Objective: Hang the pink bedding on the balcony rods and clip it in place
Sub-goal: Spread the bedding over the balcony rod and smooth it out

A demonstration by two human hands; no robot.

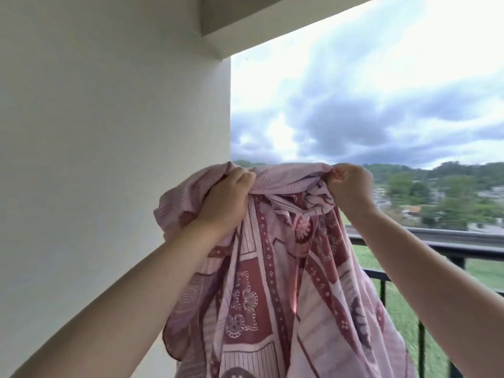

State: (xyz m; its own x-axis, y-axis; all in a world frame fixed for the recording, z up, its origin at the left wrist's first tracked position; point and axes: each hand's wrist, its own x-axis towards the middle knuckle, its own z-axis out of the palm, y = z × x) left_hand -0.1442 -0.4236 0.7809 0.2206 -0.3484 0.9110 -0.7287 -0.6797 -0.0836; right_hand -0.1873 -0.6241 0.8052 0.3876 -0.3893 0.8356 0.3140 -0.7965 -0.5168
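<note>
Pink bedding (275, 268) held raised before the railing (436, 248); left hand (226, 200) and right hand (350, 186) grip its bunched top edge; hanging not begun; no rod visible; next: spread the edge.

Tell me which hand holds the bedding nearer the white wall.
The left hand, gripping the bunched pink bedding beside the wall; the right hand pinches it on the open railing side.

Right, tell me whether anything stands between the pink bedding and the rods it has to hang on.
No hanging rods show in this view, so the path to them cannot be judged. The left hand and right hand grip the bunched pink bedding in open air. Only the dark balcony railing stands behind and below it.
</note>
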